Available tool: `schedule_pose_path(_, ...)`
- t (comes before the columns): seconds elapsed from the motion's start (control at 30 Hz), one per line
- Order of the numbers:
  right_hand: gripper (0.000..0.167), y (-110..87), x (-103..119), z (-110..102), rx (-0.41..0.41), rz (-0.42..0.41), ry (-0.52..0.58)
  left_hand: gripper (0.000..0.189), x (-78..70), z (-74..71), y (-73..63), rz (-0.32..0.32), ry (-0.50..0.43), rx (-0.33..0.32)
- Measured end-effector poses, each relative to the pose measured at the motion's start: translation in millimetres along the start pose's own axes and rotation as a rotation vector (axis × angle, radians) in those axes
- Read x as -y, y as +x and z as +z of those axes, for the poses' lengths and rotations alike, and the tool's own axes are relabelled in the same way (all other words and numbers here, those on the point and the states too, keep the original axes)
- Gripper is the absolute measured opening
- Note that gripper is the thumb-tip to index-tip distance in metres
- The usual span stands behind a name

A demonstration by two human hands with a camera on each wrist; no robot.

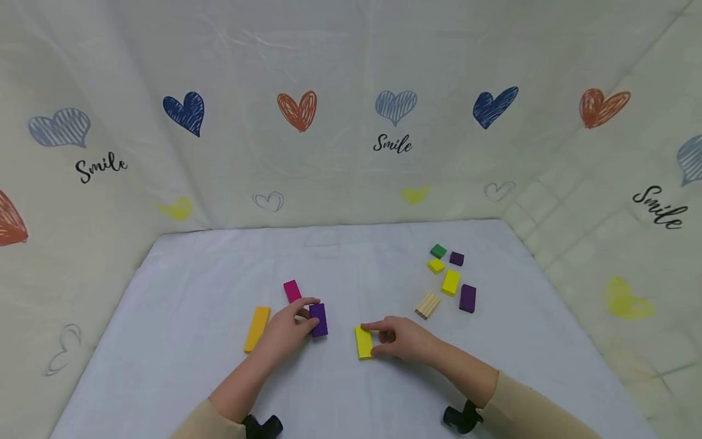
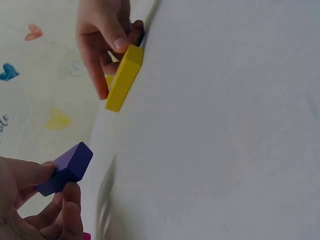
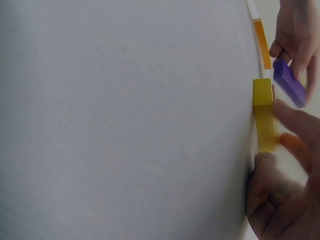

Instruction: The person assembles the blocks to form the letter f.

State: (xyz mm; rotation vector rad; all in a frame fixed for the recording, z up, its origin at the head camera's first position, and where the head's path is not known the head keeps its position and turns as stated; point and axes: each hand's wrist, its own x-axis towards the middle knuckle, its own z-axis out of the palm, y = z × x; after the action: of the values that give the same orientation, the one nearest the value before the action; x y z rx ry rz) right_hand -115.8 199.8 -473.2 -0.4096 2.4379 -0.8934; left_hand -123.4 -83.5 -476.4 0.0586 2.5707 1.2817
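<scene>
In the head view, my left hand (image 1: 286,331) pinches a purple block (image 1: 322,320) between thumb and fingers. The left wrist view shows that purple block (image 2: 67,170) tilted and raised in the grip. To its right my right hand (image 1: 407,341) holds a yellow block (image 1: 363,342), index finger at the far end and thumb at the near corner. The right wrist view has this yellow block (image 3: 264,115) beside the white cloth. Partly behind my left hand lies a magenta block (image 1: 292,289), with a long orange block (image 1: 256,329) left of the wrist.
Towards the right back lie a green block (image 1: 438,250), a small dark purple block (image 1: 457,258), a small yellow block (image 1: 436,266), a larger yellow block (image 1: 451,283), a larger purple block (image 1: 468,299) and plain wooden sticks (image 1: 428,306). A heart-printed curtain (image 1: 340,171) borders the table.
</scene>
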Motion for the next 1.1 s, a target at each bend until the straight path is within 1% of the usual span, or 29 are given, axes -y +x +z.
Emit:
schedule_pose_path(0.2, 0.049, -1.0, -3, -1, -0.011, -0.007, -0.002, 0.039, -13.5, 9.6, 14.3, -0.005, -0.018, 0.020)
schedule_pose_path(0.43, 0.048, 0.1, -9, 0, -0.015, -0.035, -0.017, 0.040, -25.4, 23.5, 31.3, 0.046, -0.008, 0.044)
schedule_pose_path(0.7, 0.049, -0.2, -10, 1, -0.022, -0.032, -0.034, 0.039, -38.0, 42.1, 49.8, 0.064, -0.011, 0.068)
schedule_pose_path(0.87, 0.048, -0.5, -8, 1, -0.016, -0.044, -0.023, 0.037, -41.2, 51.3, 54.9, 0.063, -0.008, 0.083)
schedule_pose_path(1.1, 0.047, 0.7, -8, 2, -0.019, -0.040, -0.016, 0.037, -42.1, 59.6, 57.4, 0.070, 0.041, 0.086)
